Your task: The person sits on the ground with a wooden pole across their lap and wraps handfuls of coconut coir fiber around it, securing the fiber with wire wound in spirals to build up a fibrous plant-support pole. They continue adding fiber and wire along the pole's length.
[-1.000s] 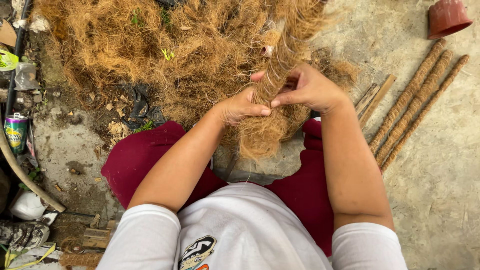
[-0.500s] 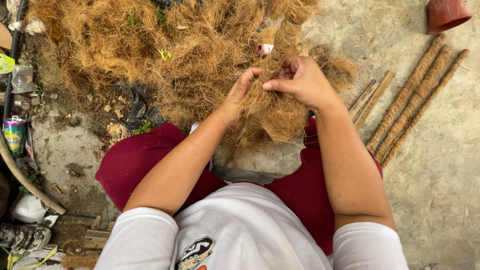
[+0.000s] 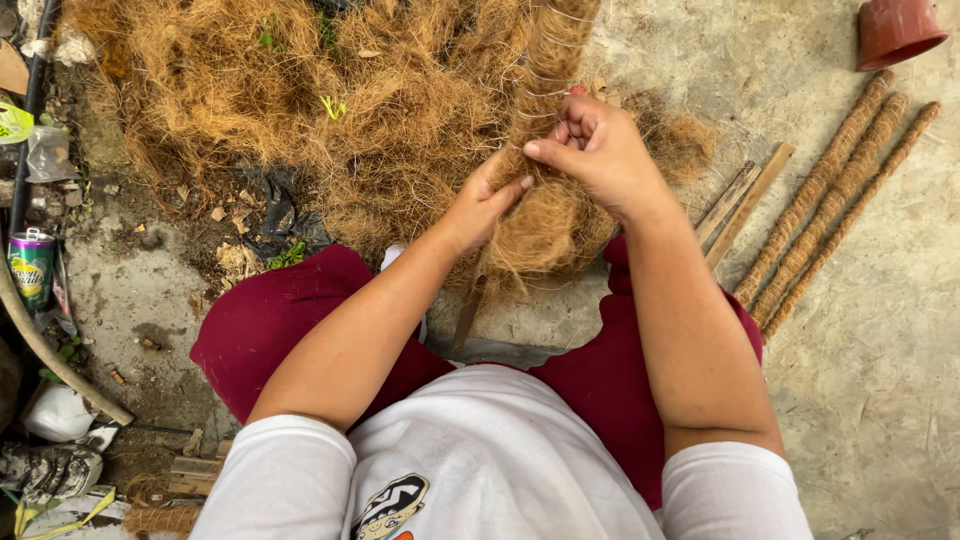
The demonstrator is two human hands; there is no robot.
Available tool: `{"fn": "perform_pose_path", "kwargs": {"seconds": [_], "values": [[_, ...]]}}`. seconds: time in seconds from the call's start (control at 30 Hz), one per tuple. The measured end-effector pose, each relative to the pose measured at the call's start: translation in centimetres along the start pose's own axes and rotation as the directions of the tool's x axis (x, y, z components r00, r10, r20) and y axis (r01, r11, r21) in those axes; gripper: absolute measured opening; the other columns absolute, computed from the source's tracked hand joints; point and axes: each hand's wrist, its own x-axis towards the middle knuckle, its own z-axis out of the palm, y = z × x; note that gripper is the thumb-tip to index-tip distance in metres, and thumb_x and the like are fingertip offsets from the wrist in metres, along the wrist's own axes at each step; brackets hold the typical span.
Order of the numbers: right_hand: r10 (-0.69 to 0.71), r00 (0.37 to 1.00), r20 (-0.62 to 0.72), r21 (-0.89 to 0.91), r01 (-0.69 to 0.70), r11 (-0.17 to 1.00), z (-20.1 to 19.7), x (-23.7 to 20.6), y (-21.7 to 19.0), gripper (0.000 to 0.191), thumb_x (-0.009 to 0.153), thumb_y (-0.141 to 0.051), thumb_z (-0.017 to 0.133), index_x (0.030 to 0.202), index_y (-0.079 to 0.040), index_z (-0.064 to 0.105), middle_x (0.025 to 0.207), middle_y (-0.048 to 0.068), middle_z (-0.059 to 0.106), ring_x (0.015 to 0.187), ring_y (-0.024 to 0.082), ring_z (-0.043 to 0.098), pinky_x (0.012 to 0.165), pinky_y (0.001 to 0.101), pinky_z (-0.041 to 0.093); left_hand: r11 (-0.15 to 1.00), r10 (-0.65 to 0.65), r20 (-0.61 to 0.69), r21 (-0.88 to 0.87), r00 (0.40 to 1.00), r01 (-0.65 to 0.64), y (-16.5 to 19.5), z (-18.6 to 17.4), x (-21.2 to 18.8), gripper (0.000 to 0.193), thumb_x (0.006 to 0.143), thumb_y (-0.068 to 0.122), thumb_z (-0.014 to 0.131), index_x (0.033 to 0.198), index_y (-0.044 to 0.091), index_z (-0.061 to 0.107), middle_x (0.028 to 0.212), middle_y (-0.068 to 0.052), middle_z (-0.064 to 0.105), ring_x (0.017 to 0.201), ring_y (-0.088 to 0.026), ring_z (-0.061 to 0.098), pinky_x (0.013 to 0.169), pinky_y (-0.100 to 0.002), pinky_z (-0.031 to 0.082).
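A: What is held by the hands?

B: A long pole wrapped in brown coconut fibre and bound with thin pale thread (image 3: 545,150) is gripped between them. It rises from the lap to the top edge of the view, over the seated person's dark red trousers (image 3: 290,320). The left hand (image 3: 485,205) is pressed flat-fingered against the pole's left side, where a loose tuft of fibre bulges. The right hand (image 3: 600,155) is curled, with thumb and fingertips pinched together on the pole's right side; whether thread or fibre is pinched cannot be told.

A: What is found around it?

B: A large heap of loose brown coconut fibre (image 3: 300,100) is spread over the ground behind and to the left of the pole, and the pole's upper part is seen against it. A bare wooden stick end (image 3: 468,310) is visible below the tuft. To the right, three finished fibre-wrapped poles (image 3: 835,195) are laid side by side on the grey concrete floor (image 3: 880,380), with two flat bare wooden slats (image 3: 745,200) just beside them. A terracotta-coloured plastic pot (image 3: 895,30) is tipped over in the upper right corner.

A: And to the left?

B: A green drinks can (image 3: 32,268) is stood upright near the left edge, beside a curved pale pipe (image 3: 55,365).
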Motion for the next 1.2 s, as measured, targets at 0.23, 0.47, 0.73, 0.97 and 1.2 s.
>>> {"fn": "perform_pose_path", "kwargs": {"seconds": [0.23, 0.47, 0.73, 0.97, 1.2], "values": [[-0.111, 0.964, 0.243, 0.167, 0.071, 0.983, -0.3, -0.6, -1.9, 0.019, 0.091, -0.005, 0.07, 0.107, -0.002, 0.059, 0.095, 0.0, 0.066, 0.084, 0.005, 0.059, 0.079, 0.0198, 0.054, 0.997, 0.037, -0.05, -0.068, 0.998, -0.04, -0.3, -1.1, -0.1, 0.038, 0.102, 0.009, 0.064, 0.138, -0.001, 0.057, 0.121, -0.01, 0.068, 0.111, -0.019, 0.064, 0.102, -0.036, 0.053], [0.036, 0.994, -0.103, 0.263, -0.008, 0.965, 0.4, -1.8, -1.8, 0.045, 0.089, -0.008, 0.076, 0.131, -0.003, 0.06, 0.094, 0.002, 0.071, 0.081, 0.004, 0.065, 0.074, 0.0164, 0.054, 0.968, 0.229, -0.141, 0.139, 0.963, -0.21, -0.4, 0.4, -0.6, 0.044, 0.098, 0.006, 0.054, 0.142, 0.002, 0.053, 0.128, -0.011, 0.066, 0.119, -0.021, 0.063, 0.108, -0.038, 0.051], [-0.016, 0.996, 0.082, 0.842, -0.061, 0.536, -0.2, -2.3, 0.2, 0.016, 0.099, -0.004, 0.069, 0.114, 0.0, 0.07, 0.1, 0.003, 0.074, 0.073, 0.005, 0.063, 0.065, 0.0183, 0.053, 0.993, -0.043, -0.36, -0.117, 0.932, 0.001, -0.1, -0.7, 0.5, 0.057, 0.097, 0.016, 0.065, 0.148, 0.0, 0.044, 0.133, -0.014, 0.065, 0.126, -0.025, 0.061, 0.112, -0.037, 0.046], [0.166, 0.985, 0.04, 0.781, -0.134, 0.609, 0.1, -1.9, 1.1, 0.028, 0.092, -0.002, 0.071, 0.12, -0.004, 0.073, 0.095, 0.0, 0.074, 0.067, 0.003, 0.061, 0.06, 0.0165, 0.051, 0.911, -0.025, -0.09, -0.411, 0.996, -0.014, -0.3, -1.2, 0.2, 0.066, 0.095, 0.014, 0.07, 0.15, -0.007, 0.038, 0.124, -0.023, 0.066, 0.108, -0.032, 0.07, 0.094, -0.046, 0.062], [0.04, 0.988, 0.146, 0.629, -0.124, 0.767, -0.7, -1.4, 1.3, 0.044, 0.09, -0.006, 0.079, 0.132, -0.002, 0.065, 0.111, 0.003, 0.072, 0.094, 0.012, 0.064, 0.086, 0.0294, 0.051, 0.77, -0.515, -0.071, -0.476, 0.854, 0.425, 1.6, -0.6, -0.8, 0.069, 0.086, 0.014, 0.068, 0.146, 0.009, 0.033, 0.119, -0.021, 0.07, 0.095, -0.029, 0.075, 0.078, -0.044, 0.066]]}}
